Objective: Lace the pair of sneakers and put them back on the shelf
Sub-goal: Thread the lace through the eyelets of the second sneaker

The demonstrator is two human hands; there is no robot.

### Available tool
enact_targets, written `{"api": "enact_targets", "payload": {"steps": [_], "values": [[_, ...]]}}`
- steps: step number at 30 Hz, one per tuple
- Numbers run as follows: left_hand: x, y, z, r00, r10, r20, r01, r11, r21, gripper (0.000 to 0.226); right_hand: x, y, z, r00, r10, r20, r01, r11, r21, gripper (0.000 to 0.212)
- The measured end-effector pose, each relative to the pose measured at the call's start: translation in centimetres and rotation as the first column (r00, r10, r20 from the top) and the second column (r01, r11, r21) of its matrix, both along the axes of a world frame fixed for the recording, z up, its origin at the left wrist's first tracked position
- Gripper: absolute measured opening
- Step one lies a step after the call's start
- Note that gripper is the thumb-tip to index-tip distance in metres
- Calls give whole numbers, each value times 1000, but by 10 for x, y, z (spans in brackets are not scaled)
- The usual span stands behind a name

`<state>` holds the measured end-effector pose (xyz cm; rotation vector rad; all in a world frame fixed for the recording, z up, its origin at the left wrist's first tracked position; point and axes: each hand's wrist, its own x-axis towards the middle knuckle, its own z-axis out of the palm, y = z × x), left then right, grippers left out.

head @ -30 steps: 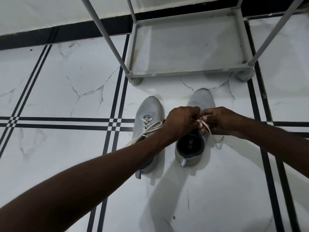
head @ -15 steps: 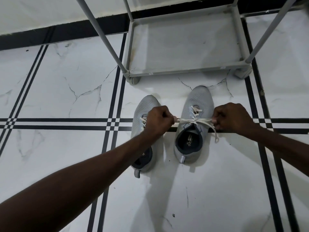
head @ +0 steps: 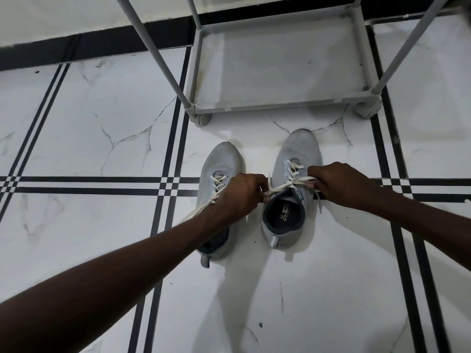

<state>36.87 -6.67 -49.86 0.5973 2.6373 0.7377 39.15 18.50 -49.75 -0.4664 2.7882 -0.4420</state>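
1. Both my hands, left (head: 240,193) and right (head: 340,183), have fingers pinched shut on the right sneaker's lace (head: 290,185), mid-frame.
2. Left sneaker (head: 220,171): laced, ends loose.
3. Shelf (head: 280,108), upper frame, awaits both.

2 grey mesh sneakers side by side on floor, toes pointing far. Left sneaker (head: 219,169): white lace trailing loose toward near-left. Right sneaker (head: 293,159) sits slightly farther, dark lining showing, white lace (head: 288,186) pulled taut across its tongue. Grey shelf (head: 280,103) just beyond, bottom tier bare.
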Motion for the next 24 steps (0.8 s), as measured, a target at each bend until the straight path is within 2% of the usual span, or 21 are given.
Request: {"api": "enact_targets", "payload": {"steps": [3,6,9,11,13,16,18,19,22,24], "values": [[-2,1,3,996,-75,-42,74,997,-37,15,-3,-5,4,998,38,-45,-35,997,67,19],[-7,1,6,967,-191,-168,169,977,-132,6,-7,-1,11,998,42,-53,-34,990,136,11],[-10,-1,8,945,-250,-209,209,957,-200,20,-11,8,8,1000,17,21,-20,985,170,14],[-8,0,9,922,-317,-222,257,931,-259,26,-12,10,5,990,-8,138,-4,996,91,15],[-8,1,8,910,-341,-237,270,920,-285,27,-14,9,6,959,-36,281,56,996,-66,15],[-8,5,8,917,-329,-227,275,931,-241,19,-15,3,15,917,-33,398,128,969,-214,21],[-7,7,7,910,-339,-237,300,935,-187,17,-16,-2,18,936,-9,353,71,984,-164,25],[-5,7,8,902,-343,-261,305,936,-175,18,-16,-4,18,958,10,286,16,996,-86,27],[-1,7,10,871,-372,-323,302,921,-246,23,-14,-4,14,992,98,77,-107,986,129,40],[2,6,10,873,-377,-309,298,915,-274,21,-13,1,7,994,80,73,-90,985,145,53]]}}
